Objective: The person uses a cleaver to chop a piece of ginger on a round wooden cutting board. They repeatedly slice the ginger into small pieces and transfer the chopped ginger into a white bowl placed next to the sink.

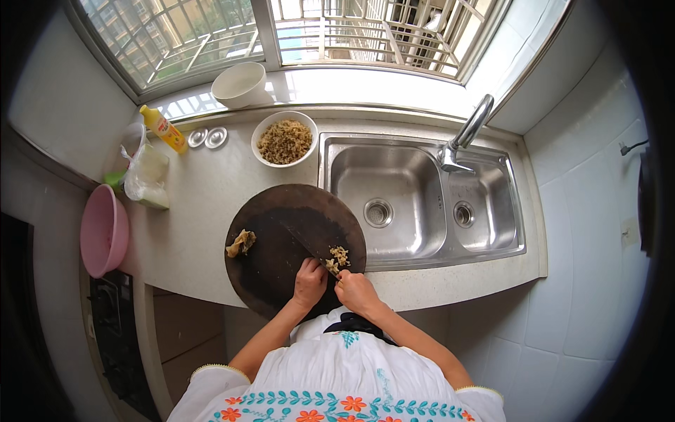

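Note:
My right hand [356, 290] grips a kitchen knife, its dark blade [306, 241] lying diagonally over a round, dark chopping board [274, 203]. My left hand [310, 279] is on the board just left of the blade, fingers curled close against it. Whether those fingers pinch a piece of food cannot be seen. Finely chopped, yellowish-brown bits [339, 256] lie to the right of the blade. Near the board's left edge rests a crumpled, unchopped piece of what looks like pickled vegetable [241, 243], apart from both hands.
Behind the board stands a white bowl of chopped brown food [285, 141]. A steel double sink [390, 169] with a faucet [464, 137] adjoins on the right. Leftward are a yellow bottle [164, 129], two metal discs [206, 137], plastic bags [147, 171] and a pink basin [104, 231]. An off-white bowl [239, 85] occupies the windowsill.

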{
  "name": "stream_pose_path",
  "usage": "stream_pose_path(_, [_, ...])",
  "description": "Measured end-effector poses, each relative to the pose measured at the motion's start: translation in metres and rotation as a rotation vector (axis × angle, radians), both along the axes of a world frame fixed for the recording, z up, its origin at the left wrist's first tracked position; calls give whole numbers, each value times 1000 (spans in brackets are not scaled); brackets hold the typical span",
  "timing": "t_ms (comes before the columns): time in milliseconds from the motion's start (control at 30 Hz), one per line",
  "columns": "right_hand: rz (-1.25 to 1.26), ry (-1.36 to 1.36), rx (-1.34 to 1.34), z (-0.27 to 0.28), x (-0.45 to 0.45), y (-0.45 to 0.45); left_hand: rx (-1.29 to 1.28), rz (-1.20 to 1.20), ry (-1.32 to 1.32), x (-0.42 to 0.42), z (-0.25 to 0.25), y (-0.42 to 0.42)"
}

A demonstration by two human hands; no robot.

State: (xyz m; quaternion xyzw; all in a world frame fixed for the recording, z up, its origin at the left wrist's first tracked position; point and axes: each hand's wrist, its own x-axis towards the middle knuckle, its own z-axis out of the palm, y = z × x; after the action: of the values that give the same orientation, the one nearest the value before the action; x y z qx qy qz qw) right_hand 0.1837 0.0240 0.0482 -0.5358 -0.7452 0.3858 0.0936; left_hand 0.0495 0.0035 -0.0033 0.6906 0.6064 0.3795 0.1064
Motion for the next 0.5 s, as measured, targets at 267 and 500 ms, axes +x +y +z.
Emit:
stream_pose_path(267, [-78,184,10,0,1,6,27,54,-20,4,-4,-1])
stream_pose_path(500, [-60,159,9,-5,7,7,4,105,-65,10,8,0])
